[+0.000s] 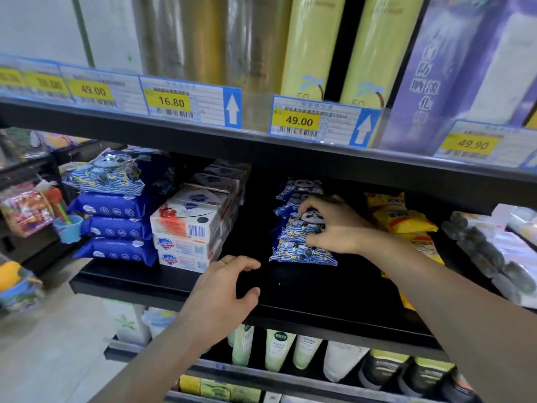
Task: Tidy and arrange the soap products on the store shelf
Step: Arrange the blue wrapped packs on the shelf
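Right hand (334, 228) is curling its fingers around the top panda-print packets (302, 228), stacked mid-shelf (174, 286) near the back. Left hand (223, 292) is hovering half-open over the shelf's front edge, holding nothing, beside the boxed soap bars (189, 228).

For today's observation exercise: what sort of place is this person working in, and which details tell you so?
Most likely a shop aisle. Yellow price tags with barcodes line the shelf edge, and stacked soap boxes and panda packs, which the right hand grips, sit in rows of identical goods.
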A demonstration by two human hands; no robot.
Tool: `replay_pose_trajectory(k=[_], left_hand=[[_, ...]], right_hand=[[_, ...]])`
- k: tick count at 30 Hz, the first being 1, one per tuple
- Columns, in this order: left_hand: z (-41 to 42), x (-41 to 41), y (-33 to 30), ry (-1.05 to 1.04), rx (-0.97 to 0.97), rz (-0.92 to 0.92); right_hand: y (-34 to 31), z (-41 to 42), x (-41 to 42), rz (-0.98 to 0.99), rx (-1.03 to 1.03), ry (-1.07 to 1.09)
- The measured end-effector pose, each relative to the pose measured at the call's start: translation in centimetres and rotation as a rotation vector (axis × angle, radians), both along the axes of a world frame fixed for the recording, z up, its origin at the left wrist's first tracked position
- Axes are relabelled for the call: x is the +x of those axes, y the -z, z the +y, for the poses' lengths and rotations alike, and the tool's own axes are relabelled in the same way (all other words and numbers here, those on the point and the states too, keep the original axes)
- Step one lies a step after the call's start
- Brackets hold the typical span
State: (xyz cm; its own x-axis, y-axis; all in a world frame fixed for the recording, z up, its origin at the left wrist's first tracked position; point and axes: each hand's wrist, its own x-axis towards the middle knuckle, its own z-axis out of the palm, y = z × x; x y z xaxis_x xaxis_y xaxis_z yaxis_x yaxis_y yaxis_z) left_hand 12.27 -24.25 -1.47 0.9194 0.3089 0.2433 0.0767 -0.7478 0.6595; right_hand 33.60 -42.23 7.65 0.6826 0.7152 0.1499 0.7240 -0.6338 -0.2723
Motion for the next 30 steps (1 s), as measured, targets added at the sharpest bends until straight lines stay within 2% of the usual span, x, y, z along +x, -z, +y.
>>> replay_pose_trajectory(k=[4,7,12,16,22,26,30], left_hand=[[0.0,-0.2,0.4,0.003,0.023,0.037],[-0.1,-0.6,0.0,0.023,0.011,0.0],[1.7,-4.4,-1.7,0.004,-0.138,-0.148],[5.6,-9.3,-3.0,-0.145,-0.292,-0.325],[14.5,-12.4,-4.6,-0.413,-0.194,-0.546],[18.7,-11.1,-5.5,-0.488,-0.158,-0.406],[20.9,-8.6,-6.2,-0.377,-0.179,-0.259]], right_hand=[[0.8,-0.3,-0.4,-0.057,-0.001,-0.025],[0.8,-0.5,-1.2,-0.126,0.009,-0.01],[-1.1,2.6,-5.2,-0.177,0.285,-0.106],[-2.8,8.2,-9.3,-0.142,0.363,-0.21],[-5.0,17.6,-13.0,0.064,0.311,-0.304],[-5.6,22.3,-14.2,0.214,0.283,-0.361],[-6.1,25.2,-15.0,0.334,0.214,-0.336]])
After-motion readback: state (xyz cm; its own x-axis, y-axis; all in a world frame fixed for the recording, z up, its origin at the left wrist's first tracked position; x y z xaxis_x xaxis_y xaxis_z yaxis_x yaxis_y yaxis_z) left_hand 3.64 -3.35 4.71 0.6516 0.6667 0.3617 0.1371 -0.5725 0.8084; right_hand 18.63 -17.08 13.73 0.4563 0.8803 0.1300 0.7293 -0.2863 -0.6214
